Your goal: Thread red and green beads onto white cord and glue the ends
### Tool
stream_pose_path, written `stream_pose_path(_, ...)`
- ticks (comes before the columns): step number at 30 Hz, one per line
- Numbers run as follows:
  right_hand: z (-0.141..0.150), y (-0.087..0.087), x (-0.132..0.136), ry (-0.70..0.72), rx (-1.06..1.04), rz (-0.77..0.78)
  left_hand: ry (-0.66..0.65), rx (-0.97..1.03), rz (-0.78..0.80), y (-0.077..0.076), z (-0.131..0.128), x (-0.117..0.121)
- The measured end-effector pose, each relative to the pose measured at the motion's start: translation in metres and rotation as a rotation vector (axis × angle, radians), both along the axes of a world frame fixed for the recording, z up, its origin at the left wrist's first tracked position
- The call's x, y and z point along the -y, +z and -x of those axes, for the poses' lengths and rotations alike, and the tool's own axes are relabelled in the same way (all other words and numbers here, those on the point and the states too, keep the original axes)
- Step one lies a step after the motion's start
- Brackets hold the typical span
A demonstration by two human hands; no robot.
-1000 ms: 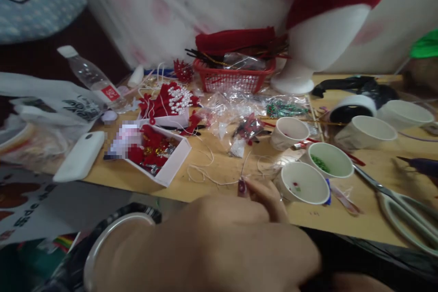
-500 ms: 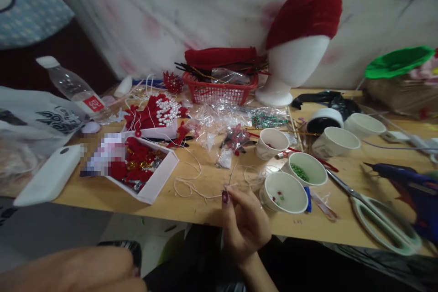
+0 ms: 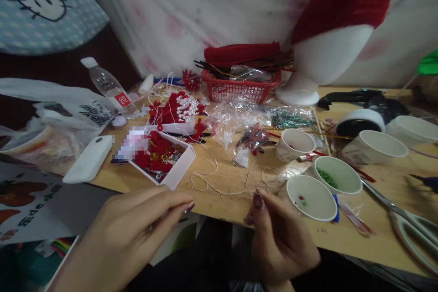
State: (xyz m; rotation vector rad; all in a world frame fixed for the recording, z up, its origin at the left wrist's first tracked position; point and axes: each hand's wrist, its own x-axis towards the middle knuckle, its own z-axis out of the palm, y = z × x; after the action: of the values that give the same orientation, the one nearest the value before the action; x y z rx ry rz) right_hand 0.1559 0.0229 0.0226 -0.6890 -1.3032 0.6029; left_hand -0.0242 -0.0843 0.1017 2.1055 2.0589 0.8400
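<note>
Thumb and forefinger of my right hand (image 3: 282,232) are pinched at the table's front edge, just left of a paper cup (image 3: 313,210) with a few red and green beads inside. What they hold is too small to make out. Thin white cord (image 3: 232,193) lies in loops on the table and runs up close to these fingertips. My left hand (image 3: 137,223) is also closed in a pinch, in front of a white box (image 3: 179,166) of red and gold ornaments. Anything between its fingers is hidden. The two hands are apart, fingertips facing each other.
Another cup (image 3: 352,187) holds green beads, with more cups behind. Scissors (image 3: 393,205) lie at the right. Clear plastic bags (image 3: 236,118), a red basket (image 3: 239,90) and a white foam head (image 3: 331,59) with a red cap stand further back. A bottle (image 3: 107,83) and white phone-like object (image 3: 89,159) are left.
My left hand has come up and rightward from the lower left corner, nearer my right hand. The view has shifted left, so the table things appear further right. My right hand stays pinched.
</note>
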Motion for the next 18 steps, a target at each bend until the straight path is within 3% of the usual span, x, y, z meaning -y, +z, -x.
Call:
stream_pose_path(4, -0.005, 0.031, 0.004, 0.035, -0.026, 0.040, -0.042, 0.164, 0.272, -0.007, -0.004, -0.023)
stream_pose_path(8, -0.012, 0.039, 0.008, 0.064, 0.004, 0.110, -0.065, 0.377, 0.463, -0.029, -0.018, -0.051)
stream_pose_path(11, -0.029, 0.041, 0.009, 0.191, -0.075, 0.217, -0.322, 0.500, 0.545, -0.041, -0.033, -0.075)
stream_pose_path(13, -0.048, 0.040, 0.003, 0.398, -0.057, 0.284, -0.391, 0.504, 0.526, -0.047, -0.040, -0.086)
stream_pose_path(16, -0.084, 0.030, -0.013, 0.546, -0.034, 0.358, -0.257, 0.490, 0.405, -0.050, -0.043, -0.092)
stream_pose_path(18, -0.110, 0.013, -0.025, 0.496, -0.044, 0.345, -0.141, 0.529, 0.337, -0.049, -0.040, -0.094)
